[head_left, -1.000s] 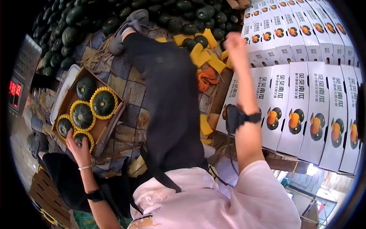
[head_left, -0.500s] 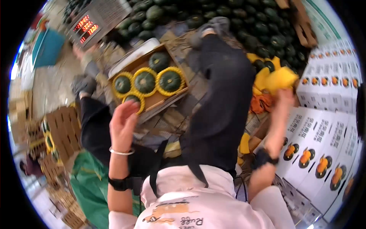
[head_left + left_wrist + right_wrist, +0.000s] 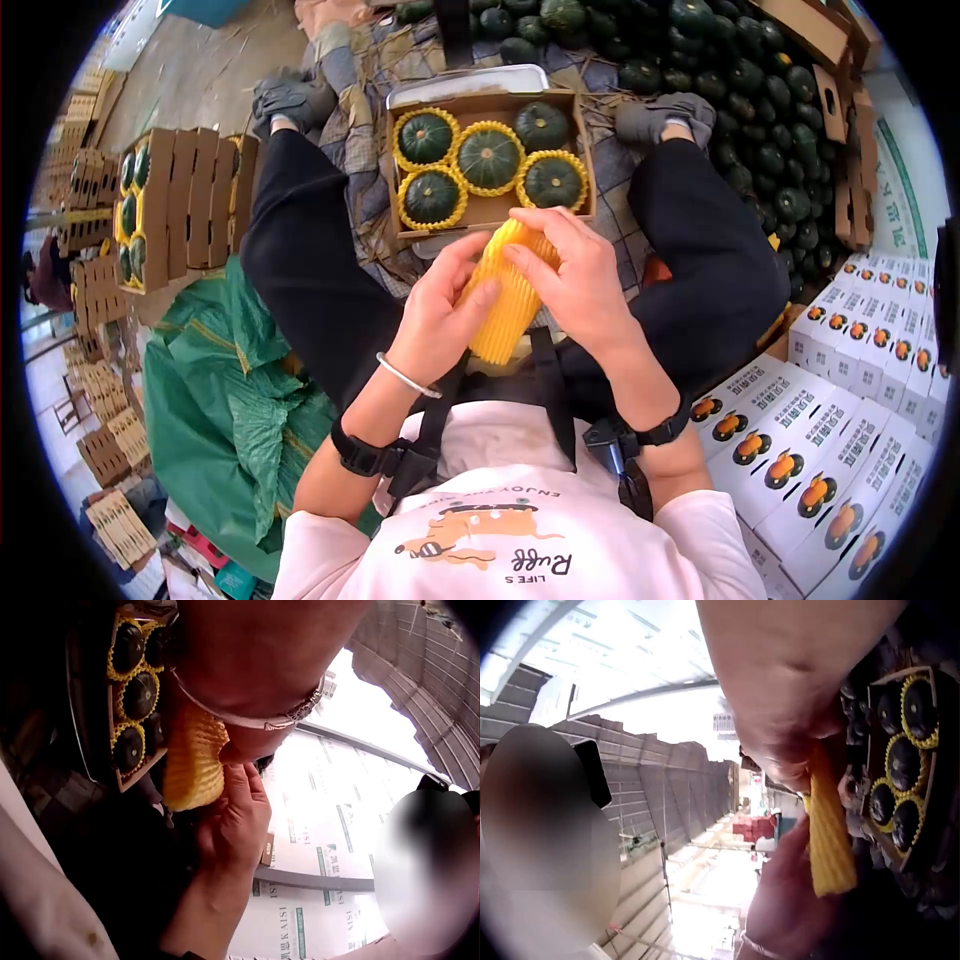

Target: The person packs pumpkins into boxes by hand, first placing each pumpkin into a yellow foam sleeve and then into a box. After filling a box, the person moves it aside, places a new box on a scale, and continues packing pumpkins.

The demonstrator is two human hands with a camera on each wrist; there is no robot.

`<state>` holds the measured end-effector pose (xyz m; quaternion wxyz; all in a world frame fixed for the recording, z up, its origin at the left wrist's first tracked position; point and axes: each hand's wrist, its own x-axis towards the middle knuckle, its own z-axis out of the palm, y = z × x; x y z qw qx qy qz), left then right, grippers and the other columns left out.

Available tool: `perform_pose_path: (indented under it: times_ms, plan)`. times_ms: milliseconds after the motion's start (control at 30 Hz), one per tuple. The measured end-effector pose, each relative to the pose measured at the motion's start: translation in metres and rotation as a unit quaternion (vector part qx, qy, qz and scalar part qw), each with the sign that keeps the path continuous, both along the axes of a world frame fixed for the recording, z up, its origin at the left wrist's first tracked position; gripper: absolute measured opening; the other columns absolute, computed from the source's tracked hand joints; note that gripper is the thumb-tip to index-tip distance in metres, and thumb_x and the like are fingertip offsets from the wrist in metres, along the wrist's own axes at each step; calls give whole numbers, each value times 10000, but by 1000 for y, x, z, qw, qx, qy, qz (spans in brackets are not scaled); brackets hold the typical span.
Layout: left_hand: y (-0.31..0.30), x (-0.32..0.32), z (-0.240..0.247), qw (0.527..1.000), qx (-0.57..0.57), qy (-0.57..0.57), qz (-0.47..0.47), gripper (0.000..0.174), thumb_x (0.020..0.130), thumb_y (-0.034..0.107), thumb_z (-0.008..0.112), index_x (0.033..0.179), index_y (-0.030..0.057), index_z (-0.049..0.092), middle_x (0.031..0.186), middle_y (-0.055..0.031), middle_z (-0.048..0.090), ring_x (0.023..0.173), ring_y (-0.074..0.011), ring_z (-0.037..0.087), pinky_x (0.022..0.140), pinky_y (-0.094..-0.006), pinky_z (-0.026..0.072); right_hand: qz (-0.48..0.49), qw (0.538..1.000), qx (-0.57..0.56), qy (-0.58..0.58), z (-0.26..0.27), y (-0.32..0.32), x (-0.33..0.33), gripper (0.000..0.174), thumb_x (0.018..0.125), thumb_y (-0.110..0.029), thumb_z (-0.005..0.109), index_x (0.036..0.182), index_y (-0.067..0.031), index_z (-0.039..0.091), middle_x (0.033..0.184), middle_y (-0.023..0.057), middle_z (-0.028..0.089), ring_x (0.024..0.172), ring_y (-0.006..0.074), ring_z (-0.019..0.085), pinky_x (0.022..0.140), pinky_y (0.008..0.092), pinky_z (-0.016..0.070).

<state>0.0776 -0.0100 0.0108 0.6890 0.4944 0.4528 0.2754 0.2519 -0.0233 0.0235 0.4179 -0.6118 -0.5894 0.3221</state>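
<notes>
A flattened yellow foam net sleeve point(image 3: 505, 320) is between my two hands, over my lap. My right hand point(image 3: 585, 280) pinches its upper end between thumb and fingers. From the other side my left hand point(image 3: 435, 308) holds its edge, thumb lying on the ribbed face. Just beyond them sits an open cardboard box point(image 3: 488, 208) of small green pumpkins. Four wear yellow foam nets, among them the middle pumpkin point(image 3: 488, 158); the bare pumpkin point(image 3: 542, 126) is in the far right corner. In the left wrist view the sleeve point(image 3: 193, 769) hangs beside the fingers.
Loose green pumpkins point(image 3: 760, 130) are heaped at the far right. White printed cartons point(image 3: 800, 450) stand in rows on my right. On my left are a green tarp point(image 3: 230, 400) and stacked brown boxes point(image 3: 190, 200). A patterned cloth point(image 3: 390, 60) covers the floor between my legs.
My right hand has brought the yellow sleeve from the pile at the right to my front. My left hand has left the boxed pumpkins and met it. The view has turned toward the box.
</notes>
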Motion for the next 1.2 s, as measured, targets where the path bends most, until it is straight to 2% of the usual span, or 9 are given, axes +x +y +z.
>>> perform_pose_path:
  times_ms: [233, 433, 533, 633, 767, 833, 933, 1100, 1200]
  plan:
    - [22, -12, -40, 993, 67, 94, 19, 280, 918, 174, 619, 1092, -45, 604, 884, -46, 642, 775, -94, 569, 711, -234, 470, -20, 961, -178, 212, -28, 12, 5, 192, 844, -123, 689, 959, 18, 627, 893, 59, 666, 781, 140, 619, 701, 255, 483]
    - [47, -13, -27, 883, -335, -324, 57, 501, 938, 116, 552, 1382, -31, 375, 1258, -147, 559, 1083, -218, 595, 918, -335, 492, 43, 852, -246, 459, -14, 17, 14, 329, 813, -93, 717, 1093, 17, 583, 964, 34, 654, 827, 97, 604, 724, 214, 478]
    - [47, -2, -32, 953, -147, -265, 3, 631, 837, 35, 659, 1380, 25, 338, 1182, -100, 562, 1041, -177, 586, 893, -307, 487, -3, 889, -262, 376, -37, 17, 10, 255, 782, -3, 695, 992, -19, 551, 978, 26, 624, 802, 98, 588, 727, 225, 475]
    - [58, -10, -26, 938, 257, 232, -37, 547, 668, -135, 591, 1179, 54, 547, 1012, -139, 531, 901, -245, 559, 797, -332, 468, -13, 952, -215, 218, -71, 11, 23, 227, 775, 20, 678, 855, -75, 488, 1007, 42, 596, 775, 100, 568, 714, 249, 480]
    - [68, -9, -35, 858, 452, 244, -10, 485, 686, -69, 612, 1155, 53, 600, 1026, -135, 551, 924, -273, 556, 802, -337, 465, 79, 765, -222, 599, -35, 12, 21, 237, 798, 9, 671, 922, -80, 490, 1038, 100, 625, 870, 169, 640, 750, 303, 541]
    - [70, -12, -27, 967, -158, -191, -55, 580, 838, 246, 633, 1324, -19, 458, 1018, -95, 603, 939, -203, 599, 868, -302, 472, 71, 762, -235, 599, -48, 7, 30, 303, 799, -8, 682, 1042, -57, 507, 1007, 106, 640, 906, 179, 638, 760, 297, 538]
    - [72, -14, -37, 852, -276, -440, -61, 707, 934, 454, 513, 1399, -40, 315, 1046, -108, 650, 936, -173, 649, 842, -290, 522, 216, 694, -369, 579, -27, -9, 11, 338, 818, -61, 672, 1121, 3, 536, 986, 79, 658, 953, 162, 642, 755, 299, 540]
    - [94, 38, -58, 962, -224, -128, -89, 338, 912, 200, 620, 1141, -45, 571, 970, -45, 637, 841, -92, 604, 748, -236, 510, -27, 829, -184, 527, -37, 80, 79, 199, 868, -176, 592, 978, -10, 581, 944, 87, 659, 912, 150, 642, 763, 276, 519]
    - [129, 105, -123, 991, -117, -52, 49, 288, 918, 192, 605, 1052, -57, 549, 919, -53, 605, 753, -105, 561, 648, -261, 480, 12, 983, -182, -2, -107, 167, 114, 206, 864, -195, 558, 959, -12, 554, 922, 164, 638, 868, 262, 624, 741, 347, 488]
